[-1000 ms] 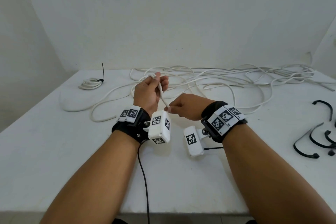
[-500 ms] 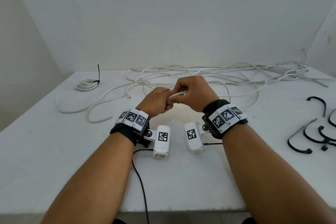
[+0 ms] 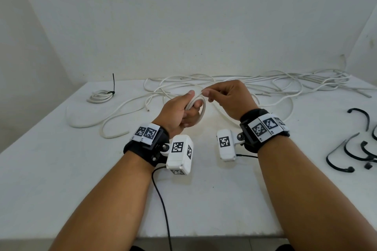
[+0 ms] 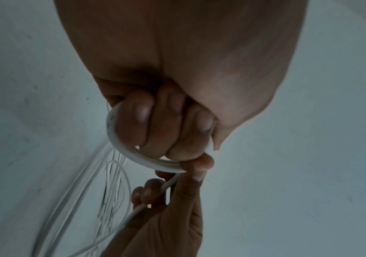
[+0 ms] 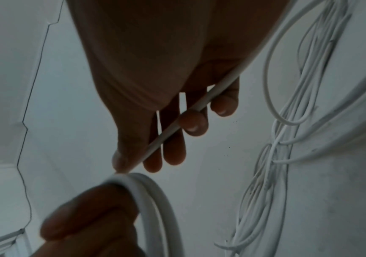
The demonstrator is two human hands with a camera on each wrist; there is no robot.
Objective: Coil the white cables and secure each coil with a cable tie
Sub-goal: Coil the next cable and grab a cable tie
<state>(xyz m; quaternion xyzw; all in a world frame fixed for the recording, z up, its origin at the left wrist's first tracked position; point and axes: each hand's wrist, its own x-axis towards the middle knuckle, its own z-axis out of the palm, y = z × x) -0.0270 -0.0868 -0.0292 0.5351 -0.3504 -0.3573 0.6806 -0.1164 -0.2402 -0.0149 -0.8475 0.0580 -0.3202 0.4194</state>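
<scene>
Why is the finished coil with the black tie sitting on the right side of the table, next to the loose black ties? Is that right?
Not quite. The finished coil with its black tie sits at the far left of the table, as the head view shows. The loose black ties lie on the right, well apart from it.

A white cable (image 5: 184,123) is pinched by the right hand (image 5: 155,73); its coil (image 5: 155,205) is gripped by the left hand (image 5: 89,220) below.
</scene>
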